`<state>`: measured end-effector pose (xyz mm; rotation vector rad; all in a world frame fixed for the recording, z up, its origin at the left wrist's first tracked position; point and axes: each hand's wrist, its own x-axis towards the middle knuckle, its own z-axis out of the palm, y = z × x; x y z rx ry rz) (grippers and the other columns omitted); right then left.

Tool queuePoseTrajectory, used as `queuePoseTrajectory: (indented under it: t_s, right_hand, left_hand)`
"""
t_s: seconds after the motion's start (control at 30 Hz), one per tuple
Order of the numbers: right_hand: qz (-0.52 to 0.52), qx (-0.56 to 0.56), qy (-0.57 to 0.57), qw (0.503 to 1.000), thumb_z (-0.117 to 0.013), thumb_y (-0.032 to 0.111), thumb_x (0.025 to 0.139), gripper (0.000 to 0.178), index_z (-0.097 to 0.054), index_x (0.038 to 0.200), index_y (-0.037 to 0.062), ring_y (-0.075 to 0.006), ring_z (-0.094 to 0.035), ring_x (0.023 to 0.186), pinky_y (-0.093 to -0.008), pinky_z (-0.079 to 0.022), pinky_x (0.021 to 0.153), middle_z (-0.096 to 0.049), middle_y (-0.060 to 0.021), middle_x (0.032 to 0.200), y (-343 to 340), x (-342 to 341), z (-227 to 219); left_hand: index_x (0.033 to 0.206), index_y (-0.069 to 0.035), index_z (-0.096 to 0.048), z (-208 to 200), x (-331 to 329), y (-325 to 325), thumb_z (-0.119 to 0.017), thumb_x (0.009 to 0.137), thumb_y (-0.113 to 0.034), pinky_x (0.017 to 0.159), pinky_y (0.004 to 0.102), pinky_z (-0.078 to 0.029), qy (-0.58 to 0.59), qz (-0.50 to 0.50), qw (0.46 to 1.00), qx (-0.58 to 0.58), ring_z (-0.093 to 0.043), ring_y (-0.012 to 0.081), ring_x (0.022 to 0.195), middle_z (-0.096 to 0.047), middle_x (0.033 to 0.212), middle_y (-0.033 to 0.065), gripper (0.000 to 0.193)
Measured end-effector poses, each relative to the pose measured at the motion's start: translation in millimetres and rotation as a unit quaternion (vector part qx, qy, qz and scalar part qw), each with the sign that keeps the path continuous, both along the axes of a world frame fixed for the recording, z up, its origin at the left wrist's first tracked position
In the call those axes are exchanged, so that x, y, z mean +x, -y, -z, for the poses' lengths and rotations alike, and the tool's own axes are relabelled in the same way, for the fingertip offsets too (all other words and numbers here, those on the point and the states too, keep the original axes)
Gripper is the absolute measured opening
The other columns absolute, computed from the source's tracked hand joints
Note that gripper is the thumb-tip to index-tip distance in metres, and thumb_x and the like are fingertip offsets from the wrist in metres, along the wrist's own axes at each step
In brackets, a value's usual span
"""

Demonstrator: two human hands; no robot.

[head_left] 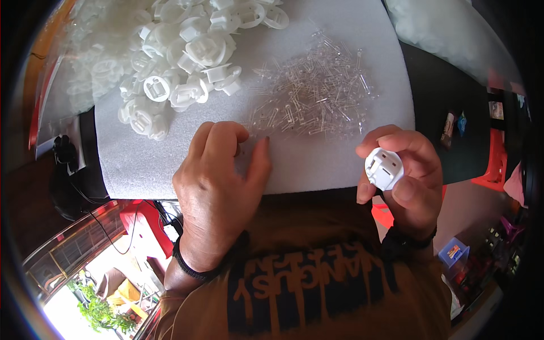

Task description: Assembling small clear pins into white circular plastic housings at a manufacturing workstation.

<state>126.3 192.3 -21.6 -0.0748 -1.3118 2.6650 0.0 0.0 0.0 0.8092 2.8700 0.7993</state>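
Left bag (71,85): clear, holding many white pieces, at the mat's far left corner.
Right bag (447,28): clear, whitish contents, beyond the mat's right edge.
Mat (147,175): carries heaped white caps (207,50) toward its far left corner, LEDs (311,90) spread toward its right edge.
Your left hand (212,175): half open over the near edge, fingers curled, thumb apart from forefinger, no grip visible.
Your right hand (416,164): fingers and thumb grip one cap (385,169), slotted face up, by the near right corner.
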Motion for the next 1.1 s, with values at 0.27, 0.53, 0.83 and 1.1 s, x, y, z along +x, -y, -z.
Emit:
queuePoseTrajectory:
  t_s: [0.27,0.53,0.83,1.1]
  right_hand:
    - [-0.013,-0.015,-0.004,1.0,-0.063,0.005,0.084,0.042,-0.05,0.122,-0.005,-0.0174,-0.059,0.095,-0.0326,-0.055,0.077,-0.054,-0.0187,0.119,3.9,-4.0,-1.5]
    - [-0.02,-0.025,0.009,0.999,-0.062,0.004,0.084,0.041,-0.05,0.123,-0.0037,-0.0162,-0.059,0.094,-0.0325,-0.055,0.077,-0.055,-0.018,0.12,8.1,-6.6,-3.1]
    - [-0.013,-0.034,0.019,0.999,-0.062,0.007,0.085,0.041,-0.05,0.123,-0.0031,-0.0159,-0.06,0.088,-0.0317,-0.054,0.075,-0.057,-0.0178,0.117,8.8,-8.5,-6.3]
    - [-0.024,-0.07,0.033,0.997,-0.063,0.008,0.083,0.045,-0.049,0.124,-0.0025,-0.0175,-0.062,0.08,-0.0313,-0.054,0.072,-0.058,-0.0179,0.117,7.9,-9.2,-2.2]
  left_hand:
    - [0.08,-0.005,-0.056,7.6,-3.8,5.9,-0.066,0.079,-0.007,0.053,0.0349,-0.046,-0.027,-0.001,0.998,0.06,-0.059,0.0259,0.061,-0.056,0.072,0.0088,0.01]
    - [0.079,-0.005,-0.055,3.1,-7.1,-3.5,-0.067,0.078,-0.009,0.054,0.0348,-0.046,-0.022,-0.006,1.0,0.021,-0.059,0.0264,0.062,-0.057,0.073,0.0085,0.012]
    - [0.079,-0.004,-0.056,4.1,-9.2,8.2,-0.066,0.078,-0.005,0.054,0.034,-0.046,-0.007,-0.006,0.999,0.051,-0.059,0.0233,0.06,-0.059,0.075,0.0085,0.01]
    - [0.08,-0.002,-0.059,-2.6,-10.3,23.9,-0.066,0.079,0.0,0.05,0.023,-0.041,0.06,-0.085,0.986,0.13,-0.051,0.0068,0.053,-0.06,0.075,0.0034,0.008]
